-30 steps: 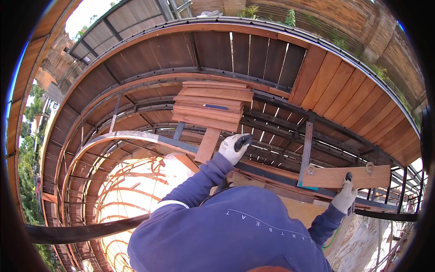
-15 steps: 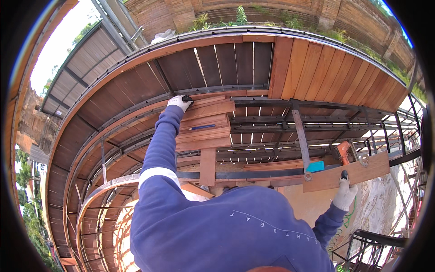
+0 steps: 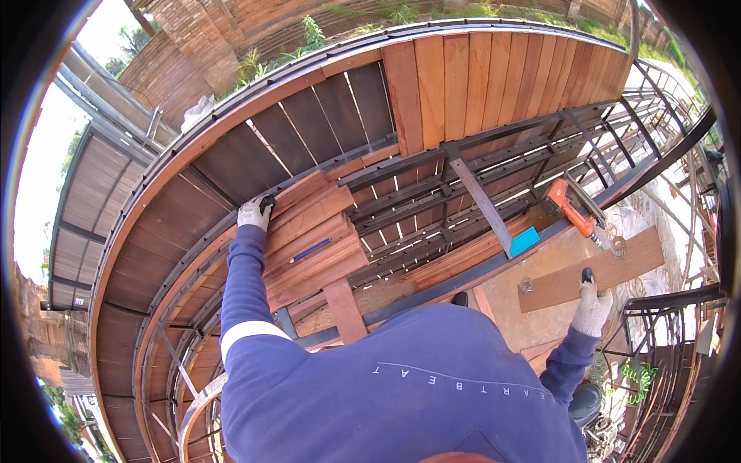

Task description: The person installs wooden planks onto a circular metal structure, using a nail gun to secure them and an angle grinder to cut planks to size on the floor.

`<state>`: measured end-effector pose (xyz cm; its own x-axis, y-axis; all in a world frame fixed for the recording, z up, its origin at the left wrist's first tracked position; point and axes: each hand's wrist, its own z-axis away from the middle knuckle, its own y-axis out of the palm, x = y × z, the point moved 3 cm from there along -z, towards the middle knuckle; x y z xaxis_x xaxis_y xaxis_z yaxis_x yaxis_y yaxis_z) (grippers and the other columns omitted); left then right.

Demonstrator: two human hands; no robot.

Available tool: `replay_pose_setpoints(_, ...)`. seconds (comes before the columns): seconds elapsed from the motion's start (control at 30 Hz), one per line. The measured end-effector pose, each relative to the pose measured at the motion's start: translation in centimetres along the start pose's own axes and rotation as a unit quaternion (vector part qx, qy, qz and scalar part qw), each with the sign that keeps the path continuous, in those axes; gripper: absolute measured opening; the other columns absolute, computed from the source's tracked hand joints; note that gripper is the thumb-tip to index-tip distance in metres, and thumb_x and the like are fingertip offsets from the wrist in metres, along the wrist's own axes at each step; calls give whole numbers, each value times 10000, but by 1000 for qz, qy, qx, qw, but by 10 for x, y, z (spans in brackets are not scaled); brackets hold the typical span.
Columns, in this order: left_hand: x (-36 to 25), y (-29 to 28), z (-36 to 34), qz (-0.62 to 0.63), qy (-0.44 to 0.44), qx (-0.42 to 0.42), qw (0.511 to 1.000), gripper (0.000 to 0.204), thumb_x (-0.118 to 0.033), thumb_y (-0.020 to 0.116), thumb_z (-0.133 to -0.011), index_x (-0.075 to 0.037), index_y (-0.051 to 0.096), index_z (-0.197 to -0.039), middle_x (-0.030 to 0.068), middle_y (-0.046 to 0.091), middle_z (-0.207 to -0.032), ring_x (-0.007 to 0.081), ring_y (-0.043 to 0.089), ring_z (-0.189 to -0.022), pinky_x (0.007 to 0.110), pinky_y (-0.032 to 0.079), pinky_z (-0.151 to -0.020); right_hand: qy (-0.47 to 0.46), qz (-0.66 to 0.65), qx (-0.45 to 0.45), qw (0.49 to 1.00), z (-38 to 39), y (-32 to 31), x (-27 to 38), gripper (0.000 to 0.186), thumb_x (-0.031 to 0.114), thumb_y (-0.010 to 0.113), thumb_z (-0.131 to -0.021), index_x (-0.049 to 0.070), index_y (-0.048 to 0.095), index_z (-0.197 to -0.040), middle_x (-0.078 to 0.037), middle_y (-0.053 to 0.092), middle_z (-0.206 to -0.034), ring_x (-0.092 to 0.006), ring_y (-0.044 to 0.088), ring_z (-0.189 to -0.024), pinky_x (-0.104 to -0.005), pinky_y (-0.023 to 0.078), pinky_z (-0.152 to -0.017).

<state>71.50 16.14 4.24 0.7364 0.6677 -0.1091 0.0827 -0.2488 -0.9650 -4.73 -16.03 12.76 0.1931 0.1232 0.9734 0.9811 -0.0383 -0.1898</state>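
Observation:
My left hand [image 3: 255, 212], in a pale glove with dark fingertips, has its fingers bent over the end of a reddish wooden plank [image 3: 299, 191]. That plank lies at the far edge of a stack of planks [image 3: 328, 266]. A blue pencil [image 3: 311, 250] rests on the stack. At the right, my gloved right hand [image 3: 592, 309] grips a brown board [image 3: 567, 284] by its near edge, thumb on top and fingers hidden beneath. Two round, pale, see-through-looking things sit on the board, one near its left end and one nearer its right.
An orange power tool [image 3: 567, 207] lies on the dark metal frame [image 3: 463, 272], beyond the board. Nearby are a teal box [image 3: 525, 241] and a flat metal bar [image 3: 480, 202]. Fitted wooden slats [image 3: 494, 77] cover the far right, before a brick wall [image 3: 181, 65].
The view has turned, tilting the scene. The board in my right hand has come away from the frame and metal bar, uncovering the power tool. My left hand keeps its place by the stack.

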Motion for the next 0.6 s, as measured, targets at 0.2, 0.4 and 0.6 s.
replay_pose_setpoints(0.2, -11, -5, -9, 60, -43, 14, 997, 380, -240, 692, -867, -90, 686, -1216, 171, 688, -1198, 376, 631, -1115, 455, 487, -1003, -41, 30, 53, 997, -16, 28, 19, 281, 17, 627, -902, -62, 678, -1166, -78, 703, -1053, -124, 648, -944, -279, 509, -857)
replay_pose_setpoints(0.4, -46, -55, -11, 54, 31, -105, 993, 294, -132, 671, -854, -97, 697, -1145, 142, 692, -1108, 365, 626, -1069, 457, 475, -992, -67, 16, 83, 994, -27, 60, 43, 249, 11, 626, -900, -38, 676, -1138, -56, 693, -1024, -106, 627, -925, -277, 506, -824)
replay_pose_setpoints(0.6, -92, -132, -23, 356, 9, -322, 877, 251, -138, 600, -997, -36, 642, -1223, 98, 687, -1153, 242, 653, -1056, 353, 506, -952, -68, 9, 112, 991, -49, 74, 47, 290, -22, 602, -895, -50, 640, -1181, -83, 688, -1061, -138, 645, -972, -291, 530, -863)
